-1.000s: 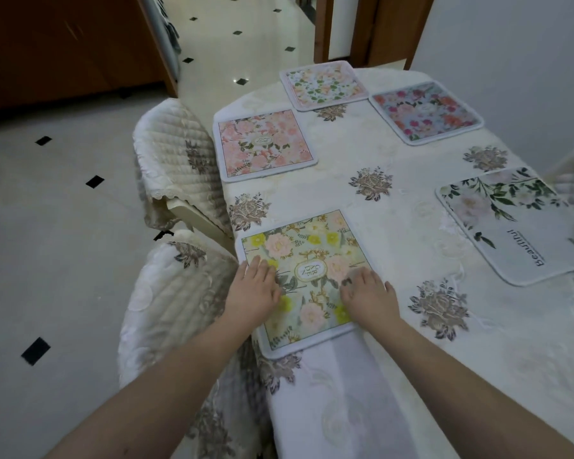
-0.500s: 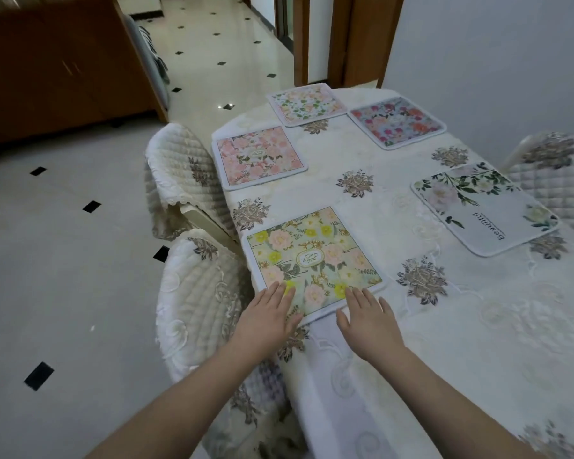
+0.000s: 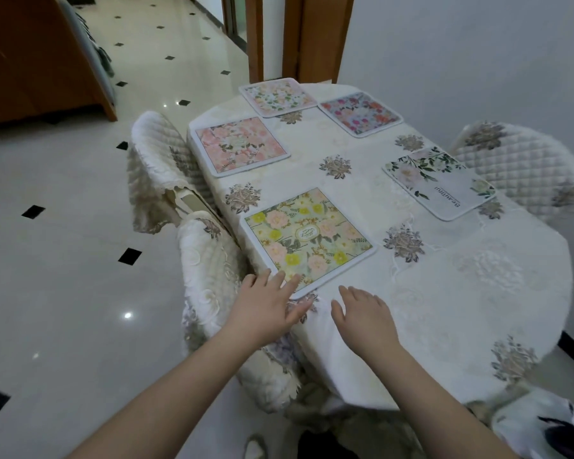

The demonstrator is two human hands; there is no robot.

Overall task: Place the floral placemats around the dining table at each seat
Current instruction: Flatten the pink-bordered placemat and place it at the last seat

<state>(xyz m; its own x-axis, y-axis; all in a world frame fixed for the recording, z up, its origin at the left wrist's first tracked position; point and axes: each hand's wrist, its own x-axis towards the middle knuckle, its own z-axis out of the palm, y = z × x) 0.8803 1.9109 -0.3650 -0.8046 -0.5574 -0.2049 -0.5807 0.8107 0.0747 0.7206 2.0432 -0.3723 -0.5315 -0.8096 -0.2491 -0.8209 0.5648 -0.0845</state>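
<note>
Head view shows, nearest, the left hand (image 3: 265,306) with fingers spread, its fingertips over the near corner of the yellow floral placemat (image 3: 309,240); the right hand (image 3: 365,318) is also spread, resting on the tablecloth just beside that mat, holding nothing. The mat lies flat at the bench (image 3: 478,293) edge before a quilted chair (image 3: 212,279). Farther are the pink placemat (image 3: 241,145), the white "Beautiful" placemat (image 3: 439,182) and two more at the far end. These mats look thin, light and flexible; probably best taken by an edge or corner.

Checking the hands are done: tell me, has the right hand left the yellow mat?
Yes. The right hand slid back off the yellow mat toward the person, onto bare tablecloth.
</note>
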